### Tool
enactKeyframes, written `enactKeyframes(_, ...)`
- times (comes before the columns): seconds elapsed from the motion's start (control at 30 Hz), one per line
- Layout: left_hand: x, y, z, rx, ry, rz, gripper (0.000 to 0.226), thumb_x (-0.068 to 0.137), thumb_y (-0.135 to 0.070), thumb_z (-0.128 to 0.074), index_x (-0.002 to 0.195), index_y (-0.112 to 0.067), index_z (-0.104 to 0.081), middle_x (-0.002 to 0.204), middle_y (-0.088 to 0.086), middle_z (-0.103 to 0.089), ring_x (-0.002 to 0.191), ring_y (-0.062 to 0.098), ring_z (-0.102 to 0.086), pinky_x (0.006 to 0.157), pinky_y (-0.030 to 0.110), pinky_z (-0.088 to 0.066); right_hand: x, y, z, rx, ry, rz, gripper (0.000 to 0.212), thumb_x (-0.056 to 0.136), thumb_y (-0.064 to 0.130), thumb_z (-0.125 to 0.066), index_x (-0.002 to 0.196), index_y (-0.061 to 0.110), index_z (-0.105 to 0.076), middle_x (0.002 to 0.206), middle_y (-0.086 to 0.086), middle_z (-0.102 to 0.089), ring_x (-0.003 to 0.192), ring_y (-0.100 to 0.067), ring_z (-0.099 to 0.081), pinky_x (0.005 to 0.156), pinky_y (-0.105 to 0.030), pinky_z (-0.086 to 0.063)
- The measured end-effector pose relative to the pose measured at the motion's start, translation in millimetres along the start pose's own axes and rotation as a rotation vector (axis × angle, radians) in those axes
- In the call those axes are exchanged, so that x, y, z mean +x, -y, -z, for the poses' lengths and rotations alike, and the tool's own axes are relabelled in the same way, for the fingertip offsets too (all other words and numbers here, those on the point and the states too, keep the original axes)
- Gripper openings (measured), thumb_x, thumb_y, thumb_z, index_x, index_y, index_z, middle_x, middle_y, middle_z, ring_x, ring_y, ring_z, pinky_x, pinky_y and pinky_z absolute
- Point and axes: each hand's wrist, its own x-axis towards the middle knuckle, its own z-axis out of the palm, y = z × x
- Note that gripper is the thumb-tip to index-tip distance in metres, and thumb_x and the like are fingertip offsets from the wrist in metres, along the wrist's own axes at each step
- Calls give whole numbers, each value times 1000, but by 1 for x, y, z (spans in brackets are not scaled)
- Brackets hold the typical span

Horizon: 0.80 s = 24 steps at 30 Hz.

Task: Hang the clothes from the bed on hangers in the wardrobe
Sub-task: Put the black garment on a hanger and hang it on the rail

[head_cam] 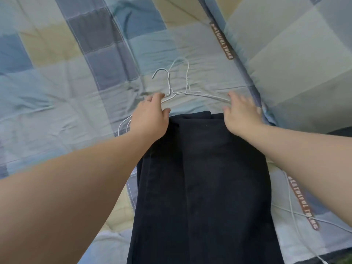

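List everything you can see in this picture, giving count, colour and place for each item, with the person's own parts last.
trousers: one pair, dark navy, lying flat on the bed between the forearms.
wire hangers: two, white, overlapping on the bedspread just beyond the trousers.
bedspread: one, checked blue, grey and beige, covering the bed.
label strips: two, brown with pale lettering, on the right.
cable: one, white, lower right.
left hand: one, at the hangers' left shoulder, ring on a finger.
right hand: one, blurred, at the hangers' right end.
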Motion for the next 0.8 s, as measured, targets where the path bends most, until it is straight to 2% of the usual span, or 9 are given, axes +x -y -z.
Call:
enactKeyframes(0.13, -24, 10, -15, 91, 32, -32, 55, 102, -37, -46, 153, -20, -33, 160, 6, -33, 149, 28, -23, 121, 42, -20, -29, -6, -13, -72, 122, 66, 60, 102, 46, -33, 155, 24, -15, 162, 0, -20, 149, -26, -10, 117, -49, -14)
enactKeyframes(0.33, -88, 1, -25, 165, 180, 40, 65, 101, -55, -33, 159, -34, -13, 168, -2, -2, 154, 25, 5, 124, 47, 0, -89, -7, -8, -80, 234, 126, 67, 101, 56, -24, 157, 30, 0, 165, 6, 1, 151, -23, 7, 121, -51, -3)
enactKeyframes(0.6, -182, -42, 19, 224, 280, 20, 69, 99, -62, -26, 159, -36, -5, 168, -2, 4, 154, 27, 10, 123, 50, 2, -181, -18, 45, -192, 282, 206, 70, 100, 60, -19, 156, 30, 9, 165, 4, 10, 151, -26, 13, 120, -55, 0)
enactKeyframes(0.8, -249, -87, 88, 151, 282, 53, 68, 100, -61, -27, 159, -36, -4, 168, -1, 6, 154, 26, 11, 122, 49, 3, -265, -18, 113, -200, 255, 157, 71, 99, 61, -19, 156, 29, 9, 165, 3, 10, 151, -28, 11, 119, -57, -1)
